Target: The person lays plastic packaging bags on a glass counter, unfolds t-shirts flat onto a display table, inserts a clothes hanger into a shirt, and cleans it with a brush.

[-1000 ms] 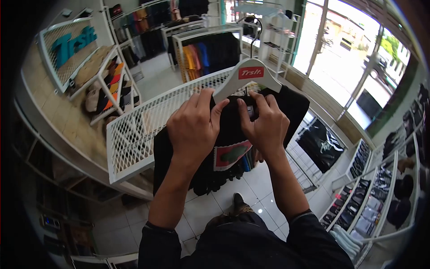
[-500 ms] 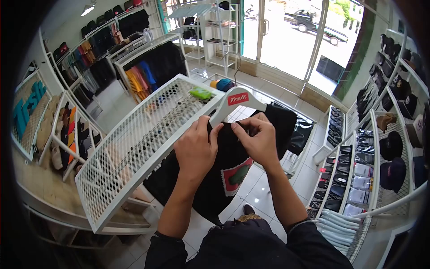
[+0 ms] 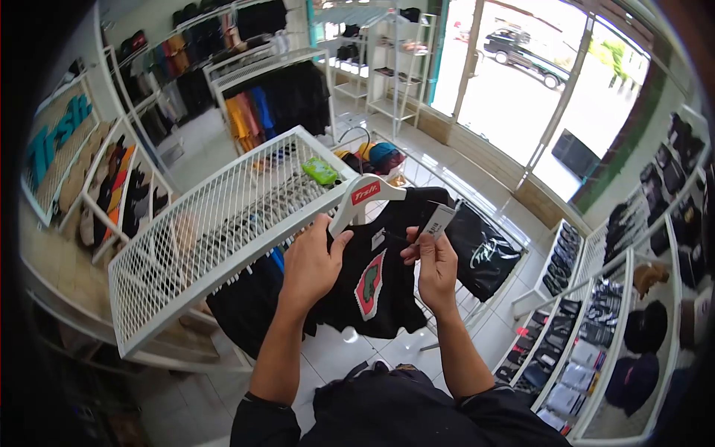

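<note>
The left fingers grip the hanger, its red label reading "Trslt."; the right fingers pinch a tag, its print too small, beside the black shirt between them.

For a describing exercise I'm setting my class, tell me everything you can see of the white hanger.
The hanger looks smooth, perhaps plastic or painted wood, with broad, sloping shoulders, a thin curved hook and a red label with white lettering. It is tilted, with the black shirt on it, by one end of the mesh rack; whether they touch is unclear. The left hand holds it at one shoulder.
</note>
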{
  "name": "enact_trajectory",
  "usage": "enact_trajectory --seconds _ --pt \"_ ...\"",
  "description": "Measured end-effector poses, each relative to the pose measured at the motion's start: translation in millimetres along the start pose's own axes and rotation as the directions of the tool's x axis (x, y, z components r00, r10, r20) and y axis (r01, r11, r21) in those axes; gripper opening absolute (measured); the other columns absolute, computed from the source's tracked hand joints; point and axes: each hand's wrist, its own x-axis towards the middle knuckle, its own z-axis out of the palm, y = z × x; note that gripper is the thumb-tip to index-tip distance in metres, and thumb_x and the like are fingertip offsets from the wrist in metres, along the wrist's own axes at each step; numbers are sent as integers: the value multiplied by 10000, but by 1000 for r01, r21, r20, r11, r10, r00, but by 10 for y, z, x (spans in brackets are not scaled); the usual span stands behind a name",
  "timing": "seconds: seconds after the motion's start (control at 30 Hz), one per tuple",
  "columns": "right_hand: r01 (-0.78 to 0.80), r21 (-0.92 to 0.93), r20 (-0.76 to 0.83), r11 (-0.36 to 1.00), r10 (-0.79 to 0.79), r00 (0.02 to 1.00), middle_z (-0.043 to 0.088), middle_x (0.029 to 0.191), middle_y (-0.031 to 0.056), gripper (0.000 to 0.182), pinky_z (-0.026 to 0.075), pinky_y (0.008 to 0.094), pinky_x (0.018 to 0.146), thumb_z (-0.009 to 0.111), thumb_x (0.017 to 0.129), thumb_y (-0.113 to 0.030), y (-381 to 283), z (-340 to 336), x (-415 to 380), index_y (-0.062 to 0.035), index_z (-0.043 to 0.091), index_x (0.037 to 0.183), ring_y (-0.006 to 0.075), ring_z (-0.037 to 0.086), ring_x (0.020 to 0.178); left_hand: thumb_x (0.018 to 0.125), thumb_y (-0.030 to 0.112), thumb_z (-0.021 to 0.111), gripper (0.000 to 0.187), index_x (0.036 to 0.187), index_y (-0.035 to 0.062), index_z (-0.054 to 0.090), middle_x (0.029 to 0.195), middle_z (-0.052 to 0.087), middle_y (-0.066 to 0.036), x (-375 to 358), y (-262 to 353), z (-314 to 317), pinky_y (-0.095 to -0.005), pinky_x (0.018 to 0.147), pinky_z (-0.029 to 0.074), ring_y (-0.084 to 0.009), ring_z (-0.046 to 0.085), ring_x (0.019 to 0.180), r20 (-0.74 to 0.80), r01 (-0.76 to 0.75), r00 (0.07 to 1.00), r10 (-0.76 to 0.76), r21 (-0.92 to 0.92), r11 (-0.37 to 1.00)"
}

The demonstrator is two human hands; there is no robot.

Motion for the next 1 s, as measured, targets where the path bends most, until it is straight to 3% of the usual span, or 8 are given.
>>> enact_trajectory --seconds 0.07,0.2,0.27,0.4,0.47,0.73,0.9,1.0 --pt "195 -194 61 961 -187 981 646 899 45 287 522 244 649 488 1098 -186 26 7 119 36 663 1150 98 646 776 906 404 749 523 1187 -8 594 970 715 -262 -48 6 -51 -503 842 519 -465 677 969 -68 -24 997 26 26 999" --pt "506 -388 345 770 -387 855 683 892 86 213 545 261 676 606 1017 -53 48 -12 385 35 642 1208 133 670 740 874 388 771 461 1109 5 669 866 728 -217 -22 -94 -11 -489 787 532 -405 710 880 -147 75 987 -58 111 991" --pt "378 -273 313 885 -290 904 734 980 132 219 573 307 679 714 898 38 60 60 429 9 690 1113 199 738 848 877 328 760 339 1048 45 680 738 712 -160 -33 -54 -26 -486 716 529 -378 712 768 -191 154 973 -126 137 979" --pt "639 -237 570 732 -428 702 719 977 112 290 583 355 693 717 816 72 67 112 729 -48 724 1080 264 725 828 867 264 749 208 977 108 665 700 705 -120 -56 -22 -93 -469 653 528 -354 711 700 -289 186 948 -133 166 968" --pt "804 -330 676 496 -471 568 701 1017 98 346 581 390 746 684 779 76 -31 208 798 -77 732 1085 291 706 853 859 260 756 207 981 120 663 688 701 -112 -46 -39 -112 -471 635 525 -353 714 698 -359 198 926 -114 206 958" --pt "811 -457 831 365 -151 536 634 1111 104 333 579 417 672 728 762 -73 180 480 671 -120 723 1092 304 718 812 846 261 777 224 977 122 661 685 696 -112 -99 -90 -140 -463 618 523 -358 711 695 -356 183 929 -97 216 959" --pt "811 -305 637 499 -526 563 614 1036 68 311 555 345 585 783 777 -133 248 346 658 -124 749 1086 210 669 666 870 382 780 308 954 104 680 677 683 -116 -166 -232 -160 -445 596 503 -357 702 684 -347 123 937 -39 224 967" --pt "765 -542 449 347 -650 613 625 952 49 451 494 392 813 811 805 -261 133 246 760 -112 693 1213 248 658 853 890 436 764 357 950 92 691 699 684 -116 -226 -282 -199 -426 593 489 -343 694 674 -285 121 957 -54 223 967"
